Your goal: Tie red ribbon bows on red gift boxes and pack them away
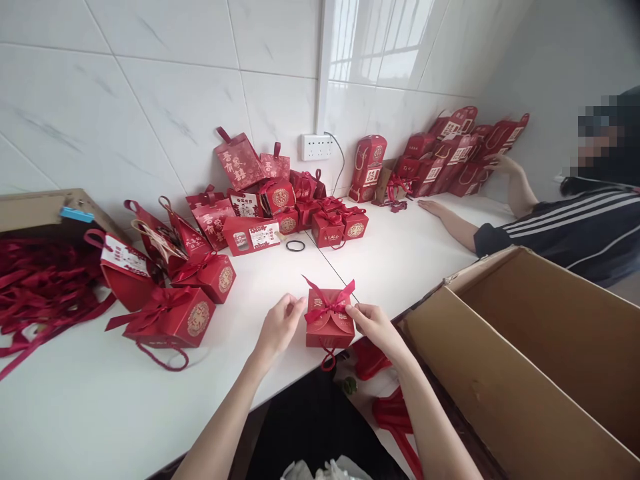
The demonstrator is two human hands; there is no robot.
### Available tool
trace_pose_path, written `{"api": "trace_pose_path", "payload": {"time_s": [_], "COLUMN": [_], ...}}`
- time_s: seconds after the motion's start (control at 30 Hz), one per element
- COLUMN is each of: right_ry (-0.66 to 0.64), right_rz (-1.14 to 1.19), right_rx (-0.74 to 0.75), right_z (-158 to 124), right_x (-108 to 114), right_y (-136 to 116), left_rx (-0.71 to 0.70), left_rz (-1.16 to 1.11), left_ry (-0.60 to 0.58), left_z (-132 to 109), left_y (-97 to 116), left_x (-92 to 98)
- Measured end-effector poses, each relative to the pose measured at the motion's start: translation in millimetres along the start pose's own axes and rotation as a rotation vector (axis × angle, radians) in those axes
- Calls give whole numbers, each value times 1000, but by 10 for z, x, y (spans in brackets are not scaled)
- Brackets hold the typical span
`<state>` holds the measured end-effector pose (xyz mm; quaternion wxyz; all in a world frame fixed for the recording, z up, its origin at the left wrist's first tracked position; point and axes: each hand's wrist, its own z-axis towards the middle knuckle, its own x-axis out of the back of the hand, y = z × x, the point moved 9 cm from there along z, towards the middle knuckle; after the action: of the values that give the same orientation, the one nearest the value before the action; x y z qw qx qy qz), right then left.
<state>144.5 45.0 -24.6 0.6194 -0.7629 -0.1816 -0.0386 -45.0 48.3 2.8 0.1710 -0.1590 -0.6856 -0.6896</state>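
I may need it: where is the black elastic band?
Head view, middle of the white table: the black elastic band lies flat between the flat labelled box and a small ribboned box.

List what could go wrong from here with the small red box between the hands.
The red box sits close to the counter edge; a tug might tip it off. The right hand pinches the ribbon bow; uneven pulling could skew it. The dangling cord loop may snag there.
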Motion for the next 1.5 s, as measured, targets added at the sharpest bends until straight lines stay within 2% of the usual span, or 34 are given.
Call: {"api": "trace_pose_path", "payload": {"time_s": [0.07, 0.23, 0.47, 0.63, 0.8, 0.97, 1.03, 1.17, 1.3, 1.37, 1.47, 1.5], "right_ry": [7, -16, -34, -25, 15, 50, 70, 50, 36, 138, 426, 485], "right_rz": [12, 145, 419, 519, 590, 526, 378, 69, -129, -140, -99, -82], "right_rx": [1, 39, 92, 91, 54, 62, 81, 146, 153, 158, 154, 150], "right_z": [3, 40, 74, 83, 123, 86, 9, -162, -190, -166, -194, -211], "right_x": [5, -21, -26, -39, -61, 4, 74, 125, 120, 238, 545, 605], "right_y": [13, 36, 13, -22, 67, 124, 125, 67, 43, 35, 40, 47], "left_rx": [49, 32, -21, -57, -55, -45, -54, -47, -56, -43, 7, 18], "left_rz": [9, -125, -258, -299, -320, -324, -309, -362, -419, -383, -386, -404], "left_ry": [-103, -172, -340, -334, -340, -379, -342, -119, -161, -60, 159, 221], "left_z": [-34, -49, 31, 84, 79, 67, 113, 276, 286, 238, 112, 67], "left_y": [-47, 25, 4, -39, -82, -94, -95, -105, -94, -177, -350, -386], "left_x": [-87, -173, -304, -335, -369, -373, -331, -188, -283, -168, 149, 253]}}
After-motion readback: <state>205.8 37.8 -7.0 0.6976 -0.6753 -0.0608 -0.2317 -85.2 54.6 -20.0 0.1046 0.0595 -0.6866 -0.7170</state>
